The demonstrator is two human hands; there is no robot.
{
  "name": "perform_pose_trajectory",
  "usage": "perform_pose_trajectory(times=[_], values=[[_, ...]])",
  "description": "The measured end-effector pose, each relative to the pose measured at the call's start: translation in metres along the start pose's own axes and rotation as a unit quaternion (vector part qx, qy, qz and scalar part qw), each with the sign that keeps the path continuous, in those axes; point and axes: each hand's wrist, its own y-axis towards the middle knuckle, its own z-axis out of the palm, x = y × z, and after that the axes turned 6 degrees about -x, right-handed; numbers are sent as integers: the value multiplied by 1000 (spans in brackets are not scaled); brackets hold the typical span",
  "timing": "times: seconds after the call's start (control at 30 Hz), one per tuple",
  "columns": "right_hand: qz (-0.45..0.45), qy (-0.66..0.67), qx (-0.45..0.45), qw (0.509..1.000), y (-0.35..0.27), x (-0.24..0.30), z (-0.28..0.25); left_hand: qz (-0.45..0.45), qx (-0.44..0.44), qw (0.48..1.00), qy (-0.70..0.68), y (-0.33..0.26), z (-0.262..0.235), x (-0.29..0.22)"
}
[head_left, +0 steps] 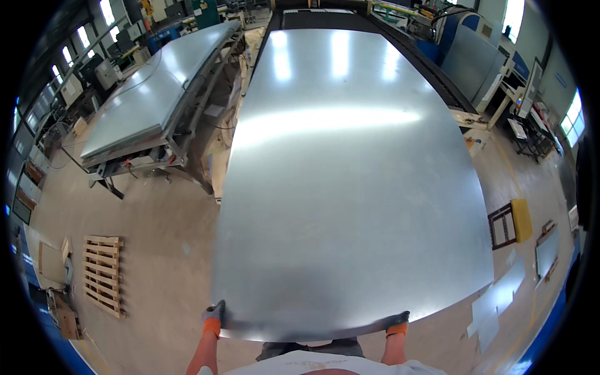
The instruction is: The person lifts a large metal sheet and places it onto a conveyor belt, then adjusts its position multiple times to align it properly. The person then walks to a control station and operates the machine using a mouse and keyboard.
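Note:
A large, shiny grey metal sheet (356, 206) stretches away from me, its far part over a dark machine bed. My left hand (214, 314), in a dark glove with an orange cuff, is closed on the sheet's near left corner. Along the near edge, further right, my right hand (397, 322) grips the same sheet, gloved alike. Part of the fingers of both hands is hidden at the sheet's edge. The near edge bows in the picture and passes just in front of my body.
To the left, a metal frame table (181, 134) carries stacked metal sheets (150, 87). A wooden pallet (102, 275) lies on the floor at left. At right are a chair with a yellow part (520, 220) and flat sheet pieces (498, 306). The dark machine bed (437, 87) extends beyond the sheet.

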Motion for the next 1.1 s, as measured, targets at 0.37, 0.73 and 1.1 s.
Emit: perform_pose_trajectory(times=[0.37,0.73,1.1], values=[[-23,-50,15,998,-5,-3,10,-17,19,998,-53,36,29,42],[-10,71,-36,997,-120,-169,66,10,-36,999,19,200,-55,66],[62,129,157,977,-219,-381,133,114,-95,988,41,418,-147,44]])
